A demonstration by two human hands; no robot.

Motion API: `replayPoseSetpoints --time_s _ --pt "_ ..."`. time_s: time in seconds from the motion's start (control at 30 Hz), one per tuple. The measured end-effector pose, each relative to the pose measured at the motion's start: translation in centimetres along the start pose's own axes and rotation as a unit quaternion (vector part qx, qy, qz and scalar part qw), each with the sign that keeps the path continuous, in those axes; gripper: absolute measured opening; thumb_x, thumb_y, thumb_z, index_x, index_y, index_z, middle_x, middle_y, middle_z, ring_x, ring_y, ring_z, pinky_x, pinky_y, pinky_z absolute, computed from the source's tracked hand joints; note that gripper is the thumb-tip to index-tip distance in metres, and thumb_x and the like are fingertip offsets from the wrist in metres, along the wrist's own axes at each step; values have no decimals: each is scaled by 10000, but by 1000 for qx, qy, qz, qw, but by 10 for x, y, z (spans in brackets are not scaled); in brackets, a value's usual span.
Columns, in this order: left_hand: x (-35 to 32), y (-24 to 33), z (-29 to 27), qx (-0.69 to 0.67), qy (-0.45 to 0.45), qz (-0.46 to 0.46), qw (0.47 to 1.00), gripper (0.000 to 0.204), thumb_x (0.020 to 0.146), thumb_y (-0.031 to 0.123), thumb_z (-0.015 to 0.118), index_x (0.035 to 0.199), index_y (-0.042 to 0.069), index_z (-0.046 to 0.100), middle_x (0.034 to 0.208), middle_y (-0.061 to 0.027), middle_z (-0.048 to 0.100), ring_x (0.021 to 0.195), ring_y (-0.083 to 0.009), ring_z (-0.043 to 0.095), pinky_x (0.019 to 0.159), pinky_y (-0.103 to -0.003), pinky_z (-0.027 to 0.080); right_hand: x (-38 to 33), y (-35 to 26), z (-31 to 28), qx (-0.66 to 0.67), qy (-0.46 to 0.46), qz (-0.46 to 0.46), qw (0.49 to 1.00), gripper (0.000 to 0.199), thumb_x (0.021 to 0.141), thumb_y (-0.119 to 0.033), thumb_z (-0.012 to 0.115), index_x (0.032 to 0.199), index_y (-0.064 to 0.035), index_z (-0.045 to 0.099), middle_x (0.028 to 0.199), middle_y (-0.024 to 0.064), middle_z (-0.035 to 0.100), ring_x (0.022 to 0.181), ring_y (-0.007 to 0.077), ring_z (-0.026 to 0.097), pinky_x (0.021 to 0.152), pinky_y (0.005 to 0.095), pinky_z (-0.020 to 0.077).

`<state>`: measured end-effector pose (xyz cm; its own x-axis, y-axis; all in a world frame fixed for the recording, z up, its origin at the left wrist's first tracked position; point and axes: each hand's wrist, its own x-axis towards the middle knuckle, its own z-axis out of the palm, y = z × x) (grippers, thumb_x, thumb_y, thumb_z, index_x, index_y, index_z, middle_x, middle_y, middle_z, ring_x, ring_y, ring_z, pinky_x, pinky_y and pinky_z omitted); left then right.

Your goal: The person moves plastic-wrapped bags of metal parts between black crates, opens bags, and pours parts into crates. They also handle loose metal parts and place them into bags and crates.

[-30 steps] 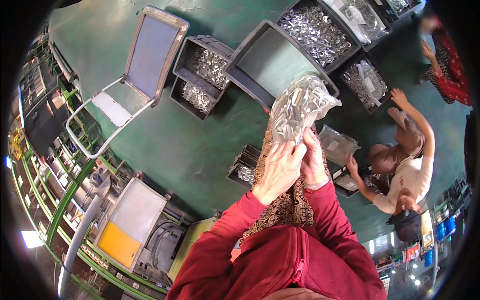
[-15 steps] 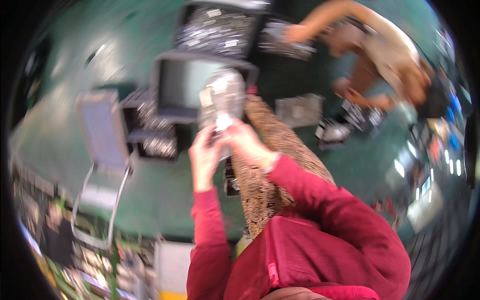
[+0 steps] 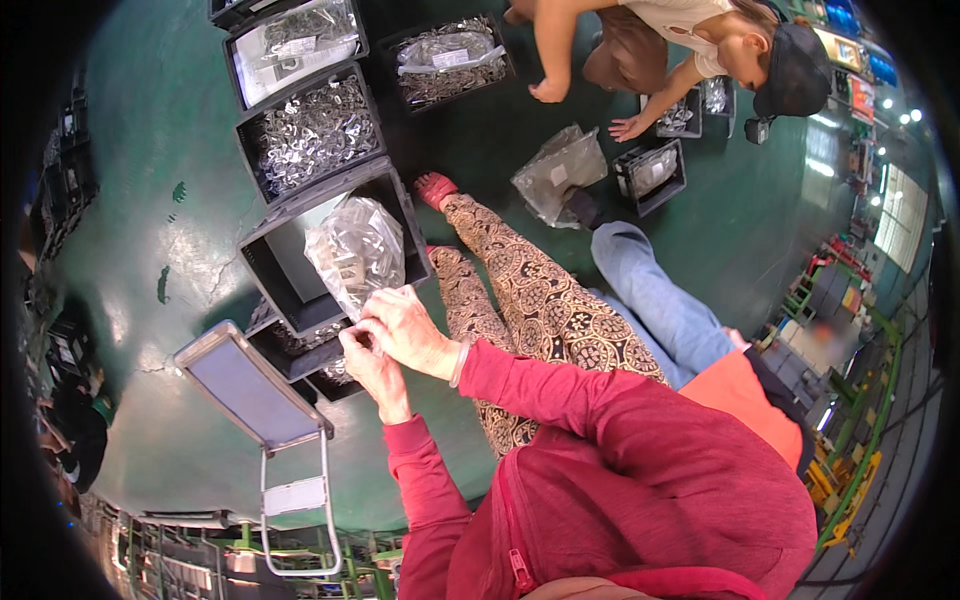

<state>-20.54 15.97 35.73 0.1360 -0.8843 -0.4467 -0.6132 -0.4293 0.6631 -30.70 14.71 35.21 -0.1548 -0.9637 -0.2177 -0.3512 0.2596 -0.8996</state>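
At centre left of the frame, the left hand (image 3: 372, 365) and right hand (image 3: 408, 328) both pinch the neck of a clear plastic bag of small metal parts (image 3: 355, 252), held over an empty black plastic bin (image 3: 262, 262). Keeping the bag above the bin would probably catch spills.

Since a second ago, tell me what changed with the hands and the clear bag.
The view swung, so most apparent shifts are camera motion. The clear bag of metal parts now hangs over the empty dark bin, not above the person's patterned trousers. Unchanged: left hand and right hand still pinch the bag's lower edge together.
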Motion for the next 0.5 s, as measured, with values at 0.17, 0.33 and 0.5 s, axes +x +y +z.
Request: replayPoseSetpoints --time_s 0.17,0.33,0.5 --pt "3 4 -5 92 33 38 994 155 956 138 534 945 -16 521 844 -200 603 749 -342 594 666 -421 458 7 24 34 520 -2 407 751 99 936 -90 549 943 -8 604 843 -3 596 756 85 564 680 241 469" --pt "18 -25 -4 -1 62 26 998 180 965 168 508 951 -10 526 833 -181 588 757 -295 578 719 -404 463 4 43 68 683 -7 357 637 129 926 -56 536 1035 -13 590 926 36 630 823 121 616 757 263 511" --pt "35 -47 -10 -102 6 -124 987 217 954 202 535 985 -11 567 868 -149 630 775 -235 587 765 -351 476 -9 31 60 682 -50 328 651 165 920 -57 544 1072 -9 586 982 63 648 909 130 624 816 270 514"
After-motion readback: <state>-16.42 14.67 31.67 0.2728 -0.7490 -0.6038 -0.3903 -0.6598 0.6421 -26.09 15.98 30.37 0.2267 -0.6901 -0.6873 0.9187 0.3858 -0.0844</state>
